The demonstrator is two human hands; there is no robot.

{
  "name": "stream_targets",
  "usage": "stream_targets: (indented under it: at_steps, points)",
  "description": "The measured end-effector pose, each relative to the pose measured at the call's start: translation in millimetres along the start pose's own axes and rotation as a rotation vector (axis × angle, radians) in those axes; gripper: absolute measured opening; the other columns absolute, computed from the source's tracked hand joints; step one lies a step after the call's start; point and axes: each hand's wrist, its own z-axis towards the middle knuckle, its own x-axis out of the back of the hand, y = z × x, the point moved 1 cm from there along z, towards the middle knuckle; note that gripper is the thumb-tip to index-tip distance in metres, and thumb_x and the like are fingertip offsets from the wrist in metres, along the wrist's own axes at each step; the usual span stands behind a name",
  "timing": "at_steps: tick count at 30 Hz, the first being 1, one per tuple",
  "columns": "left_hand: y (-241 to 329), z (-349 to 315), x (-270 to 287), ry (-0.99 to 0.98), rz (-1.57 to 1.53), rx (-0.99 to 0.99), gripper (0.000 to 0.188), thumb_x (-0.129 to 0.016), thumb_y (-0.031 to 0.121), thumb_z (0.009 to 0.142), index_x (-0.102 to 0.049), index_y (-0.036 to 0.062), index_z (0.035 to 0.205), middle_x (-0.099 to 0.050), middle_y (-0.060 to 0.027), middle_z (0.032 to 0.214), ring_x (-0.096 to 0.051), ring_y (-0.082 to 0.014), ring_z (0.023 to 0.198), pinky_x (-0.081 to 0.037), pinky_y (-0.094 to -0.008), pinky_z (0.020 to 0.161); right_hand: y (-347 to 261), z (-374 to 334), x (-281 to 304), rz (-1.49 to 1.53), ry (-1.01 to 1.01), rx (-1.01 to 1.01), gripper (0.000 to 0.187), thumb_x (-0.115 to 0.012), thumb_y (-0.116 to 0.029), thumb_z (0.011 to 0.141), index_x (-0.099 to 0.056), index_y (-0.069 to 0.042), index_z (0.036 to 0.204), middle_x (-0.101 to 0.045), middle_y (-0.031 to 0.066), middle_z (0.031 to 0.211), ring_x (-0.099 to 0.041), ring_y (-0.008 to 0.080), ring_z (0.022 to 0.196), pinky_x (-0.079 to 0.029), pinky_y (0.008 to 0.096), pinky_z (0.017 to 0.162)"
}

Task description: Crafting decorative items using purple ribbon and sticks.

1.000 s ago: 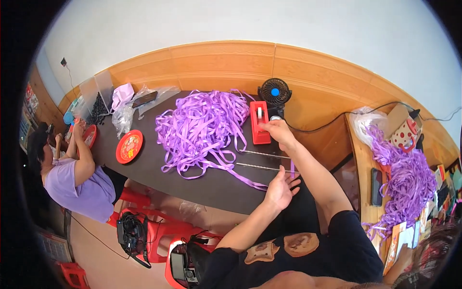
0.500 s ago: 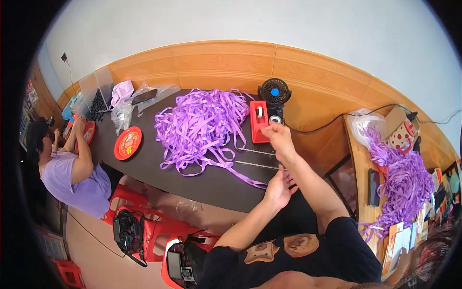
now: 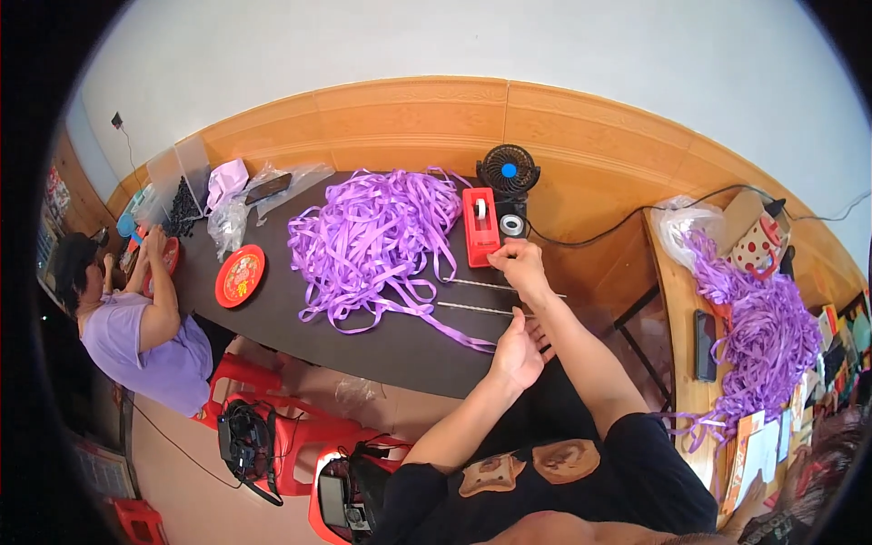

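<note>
A red tape dispenser (image 3: 479,238) stands on the dark table with a white roll in it. My right hand (image 3: 522,270) is at its near end, thumb and forefinger pinched; whatever lies between them is too small to make out. Below it, my left hand (image 3: 520,356) is turned palm up, thumb raised and fingers apart. Two thin, pale rods (image 3: 468,308) lie side by side, running under my hands. A large heap of purple ribbon (image 3: 377,241) spreads to the left, and one strand reaches toward my left hand. Whether that hand touches it is hidden.
Behind the dispenser are a small black fan (image 3: 509,171) and a loose tape roll (image 3: 512,224). A red plate (image 3: 241,276) lies left of the heap. At the far left another person (image 3: 150,331) works. More purple ribbon (image 3: 767,341) and a phone (image 3: 705,345) lie on a wooden table at right.
My right hand has turned slightly and its fingertips stay by the dispenser's near end. My left hand is almost unmoved. The whole view has shifted slightly.
</note>
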Motion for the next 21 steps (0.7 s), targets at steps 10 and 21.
stream_targets:
  at_steps: [10, 21]
  points:
    - [-1.8, 9.5, 4.3, 0.038, 0.101, 0.013, 0.07, -0.041, 0.06, 0.086, -0.042, -0.0001, 0.121, -0.046, -0.0121, 0.118, -0.041, -0.0272, 0.109, -0.03, -0.0413, 0.095, -12.1, -5.5, 103.3, 0.399, -0.43, 0.23, 0.01, -0.06, -0.01, 0.076, -0.061, -0.002, 0.069, -0.052, 0.0167, 0.121, -0.051, 0.0194, 0.101, -0.038, 0.0318, 0.087]
    - [-23.9, 24.6, -7.2, 0.367, 0.141, -0.187, 0.061, -0.038, 0.054, 0.091, -0.044, 0.0005, 0.119, -0.045, -0.012, 0.124, -0.04, -0.0259, 0.11, -0.03, -0.0367, 0.092, 49.5, -10.8, 106.2, 0.397, -0.88, 0.099, 0.01, -0.059, -0.007, 0.073, -0.062, 0.002, 0.069, -0.058, 0.0121, 0.111, -0.053, 0.0155, 0.084, -0.045, 0.0296, 0.072]
